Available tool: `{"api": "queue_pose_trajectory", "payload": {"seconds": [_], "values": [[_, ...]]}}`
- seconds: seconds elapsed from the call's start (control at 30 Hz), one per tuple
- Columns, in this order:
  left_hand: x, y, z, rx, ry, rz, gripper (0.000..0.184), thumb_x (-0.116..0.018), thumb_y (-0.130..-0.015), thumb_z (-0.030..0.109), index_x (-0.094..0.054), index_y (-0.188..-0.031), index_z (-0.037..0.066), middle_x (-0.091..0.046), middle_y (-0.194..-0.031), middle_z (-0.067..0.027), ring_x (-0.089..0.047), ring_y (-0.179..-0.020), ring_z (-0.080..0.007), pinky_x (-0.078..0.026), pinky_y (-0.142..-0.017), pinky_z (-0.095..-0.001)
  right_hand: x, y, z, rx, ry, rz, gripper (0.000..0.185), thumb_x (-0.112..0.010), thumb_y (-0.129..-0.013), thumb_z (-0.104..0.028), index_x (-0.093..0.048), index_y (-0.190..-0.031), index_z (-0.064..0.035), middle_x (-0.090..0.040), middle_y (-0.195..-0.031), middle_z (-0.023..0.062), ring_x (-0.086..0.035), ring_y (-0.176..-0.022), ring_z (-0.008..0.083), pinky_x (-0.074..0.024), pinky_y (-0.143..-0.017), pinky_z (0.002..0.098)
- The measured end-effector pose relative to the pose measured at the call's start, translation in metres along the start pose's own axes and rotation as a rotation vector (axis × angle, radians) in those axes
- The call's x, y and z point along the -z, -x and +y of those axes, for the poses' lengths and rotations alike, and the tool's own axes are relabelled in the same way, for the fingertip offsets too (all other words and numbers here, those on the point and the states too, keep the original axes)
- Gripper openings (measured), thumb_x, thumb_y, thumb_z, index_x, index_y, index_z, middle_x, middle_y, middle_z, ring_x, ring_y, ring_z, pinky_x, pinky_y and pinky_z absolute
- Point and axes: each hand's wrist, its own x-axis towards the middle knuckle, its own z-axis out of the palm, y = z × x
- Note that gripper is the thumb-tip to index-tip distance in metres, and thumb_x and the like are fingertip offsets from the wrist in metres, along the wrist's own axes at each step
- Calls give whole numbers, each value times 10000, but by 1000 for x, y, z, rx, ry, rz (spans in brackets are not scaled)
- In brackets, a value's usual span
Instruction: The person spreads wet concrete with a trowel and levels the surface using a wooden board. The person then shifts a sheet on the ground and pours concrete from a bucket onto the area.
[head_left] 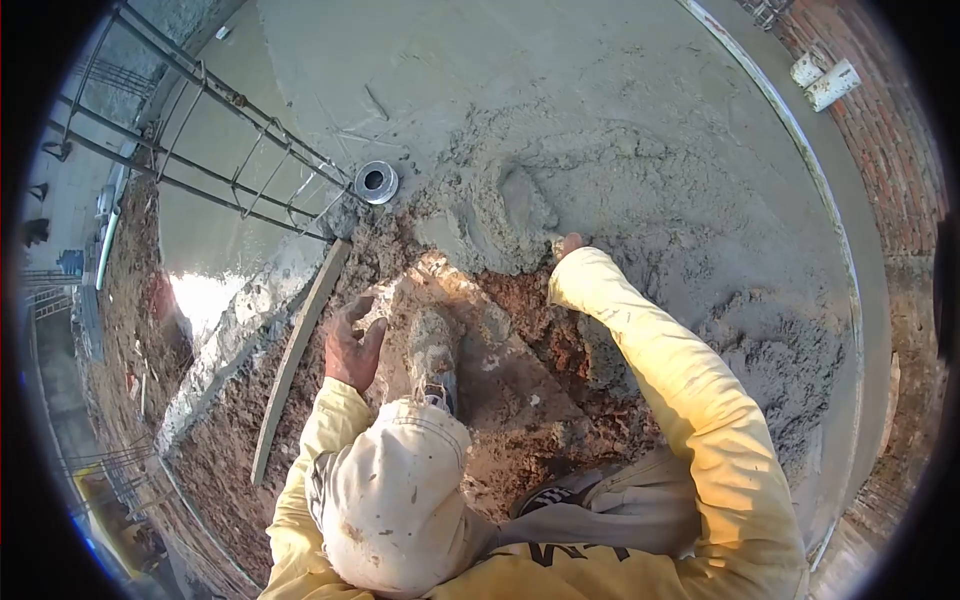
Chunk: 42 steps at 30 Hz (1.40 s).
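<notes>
My left hand (355, 345) is held over the muddy ground, empty, its fingers loosely curled and the thumb apart. It is just right of a narrow wooden strip (300, 365) lying on the soil, near my mud-covered shoe (433, 345). My right hand (568, 246) reaches forward to the edge of the wet concrete (620, 180). Its fingers are closed and mostly hidden by the yellow sleeve. Beyond them, what looks like a cement-coated trowel (527, 200) lies against the heaped mix; its handle is hard to make out.
A rebar cage (220, 95) slants in from the upper left, its end beside a round pipe fitting (376, 182). Smoother concrete (330, 70) spreads behind. A pale edge strip (835, 210) curves along the right, before a brick wall (885, 150) with white pipe stubs (832, 86).
</notes>
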Motion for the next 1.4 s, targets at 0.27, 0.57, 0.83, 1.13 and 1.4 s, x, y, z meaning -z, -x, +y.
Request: {"api": "queue_pose_trajectory", "payload": {"seconds": [0.27, 0.57, 0.83, 1.13, 1.4], "values": [[12, 28, -94, 155, -105, 105, 388, -655, -859, 211, -583, -1189, 21, -611, -1160, -174, -592, -1090, -322, -476, -921, -405, 49, 94, -11, 409, 462, 264, 430, -346, -989, -260, -425, -1331, -11, -610, -1197, 211, -611, -1043, 401, -493, -853, 486], [25, 9, -117, 144, -174, 135, 421, -653, -856, 239, -574, -1208, 21, -593, -1149, -220, -541, -1122, -389, -426, -962, -443, 71, -15, -69, 185, 125, 263, 450, -323, -988, -312, -480, -1326, -60, -508, -1348, 203, -508, -1227, 357, -414, -1013, 440], [75, 30, -249, 555, -636, 217, 643, -698, -808, 312, -439, -1345, 73, -457, -1335, -192, -406, -1268, -364, -353, -1059, -444, 37, 14, 11, 222, 496, 62, 580, -359, -949, -477, -450, -1337, -55, -520, -1302, 234, -495, -1217, 378, -396, -1001, 450], [97, 26, -310, 839, -750, -211, 706, -708, -787, 315, -381, -1408, 236, -414, -1413, -53, -385, -1315, -323, -368, -1044, -479, 47, 63, 132, 709, -108, 451, 551, -698, -776, -294, -452, -1231, -102, -639, -989, 226, -621, -921, 438, -492, -790, 477], [113, 32, -266, 591, -803, -232, 472, -668, -791, 266, -513, -1219, 142, -579, -1199, -100, -537, -1155, -291, -413, -935, -477, -80, 84, 123, 550, 348, -284, 747, -670, -794, -483, -363, -1348, -87, -544, -1238, 260, -541, -1147, 417, -456, -940, 478]]}}
